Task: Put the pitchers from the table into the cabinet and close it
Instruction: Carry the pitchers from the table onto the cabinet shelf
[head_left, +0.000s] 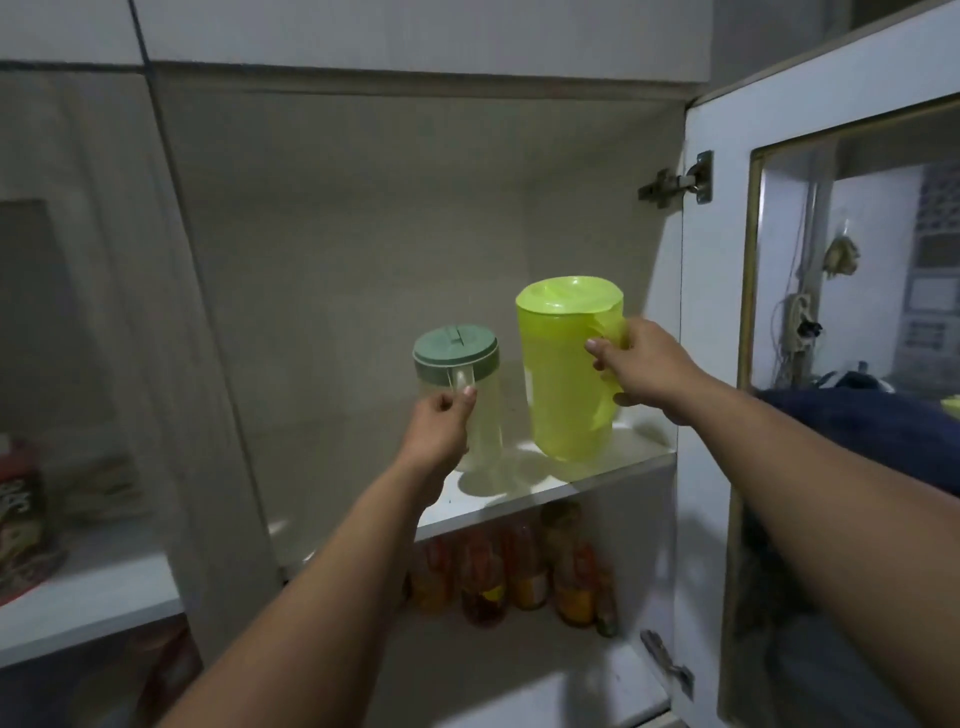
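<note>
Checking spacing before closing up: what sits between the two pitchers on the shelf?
Nothing: head view shows bare shelf between clear pitcher and yellow-green pitcher.

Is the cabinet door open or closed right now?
Open. The glass-paned door is swung out to the right, its hinge exposed, the shelf in view.

You have two pitchers before you: the larger pitcher (566, 374) is translucent lime green, lid included; the smaller pitcher (480, 415) has a clear, faintly greenish body under a muted sage-green lid (455, 345). The shelf (519, 493) is white. The cabinet door (727, 364) is white, with a brass-coloured frame round its glass.
</note>
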